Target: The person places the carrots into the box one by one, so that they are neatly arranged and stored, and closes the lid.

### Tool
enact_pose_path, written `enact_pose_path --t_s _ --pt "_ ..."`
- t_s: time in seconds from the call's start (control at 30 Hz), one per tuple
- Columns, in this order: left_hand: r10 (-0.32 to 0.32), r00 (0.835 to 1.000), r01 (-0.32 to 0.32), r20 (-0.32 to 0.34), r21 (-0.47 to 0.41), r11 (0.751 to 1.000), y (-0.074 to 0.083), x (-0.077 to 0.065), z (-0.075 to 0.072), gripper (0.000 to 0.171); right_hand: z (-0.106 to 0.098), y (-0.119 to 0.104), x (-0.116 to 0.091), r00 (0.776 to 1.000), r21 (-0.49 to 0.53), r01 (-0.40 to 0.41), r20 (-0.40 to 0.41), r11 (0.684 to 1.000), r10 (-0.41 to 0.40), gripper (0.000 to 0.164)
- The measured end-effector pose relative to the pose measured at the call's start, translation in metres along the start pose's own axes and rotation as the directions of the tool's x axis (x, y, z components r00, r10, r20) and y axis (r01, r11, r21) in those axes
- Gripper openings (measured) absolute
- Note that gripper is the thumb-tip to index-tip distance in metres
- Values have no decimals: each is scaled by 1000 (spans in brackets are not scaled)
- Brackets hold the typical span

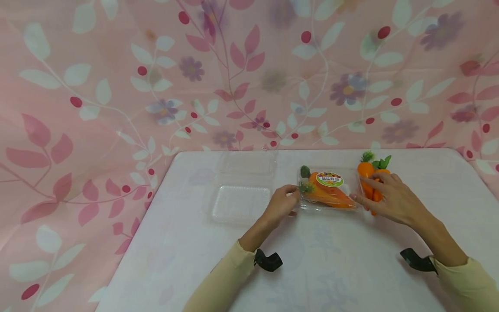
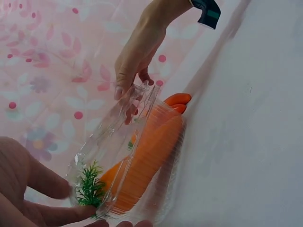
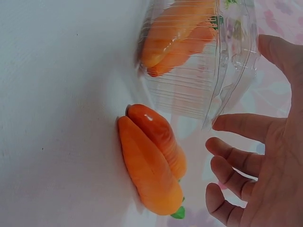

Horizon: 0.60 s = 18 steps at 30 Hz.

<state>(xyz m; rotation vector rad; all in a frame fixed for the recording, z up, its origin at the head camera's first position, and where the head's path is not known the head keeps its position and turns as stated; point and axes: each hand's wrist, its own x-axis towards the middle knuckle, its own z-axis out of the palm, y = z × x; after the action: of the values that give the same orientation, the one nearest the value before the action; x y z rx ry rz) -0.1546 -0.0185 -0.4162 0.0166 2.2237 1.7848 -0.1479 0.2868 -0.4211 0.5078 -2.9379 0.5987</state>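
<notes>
A clear plastic clamshell box (image 1: 348,181), its lid down, carries an oval printed label (image 1: 330,179). Inside lie orange carrots (image 1: 329,198) with green tops. My left hand (image 1: 278,204) holds the box's left edge, thumb and index finger pinching the lid rim in the left wrist view. At the opposite end, my right hand (image 1: 393,201) grips the rim at the corner between thumb and index finger; its other fingers are bent beside the box. Two loose carrots (image 3: 151,161) lie on the table just past that end, partly covered by the right hand in the head view.
A second clear clamshell box (image 1: 241,203) lies with its lid folded back, left of my left hand. The white-covered table (image 1: 296,268) ends at the back against a pink floral cloth (image 1: 249,78). Black wrist mounts (image 1: 269,260) project from both sleeves.
</notes>
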Motion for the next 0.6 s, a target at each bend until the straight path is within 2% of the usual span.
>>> enact_pose_path --t_s 0.17,0.4,0.5,0.6 --pt "49 999 -49 5 56 997 -2 -2 0 28 1 1 -1 1000 10 -4 25 1000 4 71" --pt "24 999 -25 26 66 997 -1 -2 -2 34 3 2 -3 1000 28 30 2 999 -30 62" --pt "9 1000 -10 27 45 999 -1 -2 -2 36 3 2 -4 999 33 34 5 999 -34 59" --pt "-10 1000 10 16 -18 1000 -3 -1 -1 38 3 2 -4 999 42 38 17 998 -38 58"
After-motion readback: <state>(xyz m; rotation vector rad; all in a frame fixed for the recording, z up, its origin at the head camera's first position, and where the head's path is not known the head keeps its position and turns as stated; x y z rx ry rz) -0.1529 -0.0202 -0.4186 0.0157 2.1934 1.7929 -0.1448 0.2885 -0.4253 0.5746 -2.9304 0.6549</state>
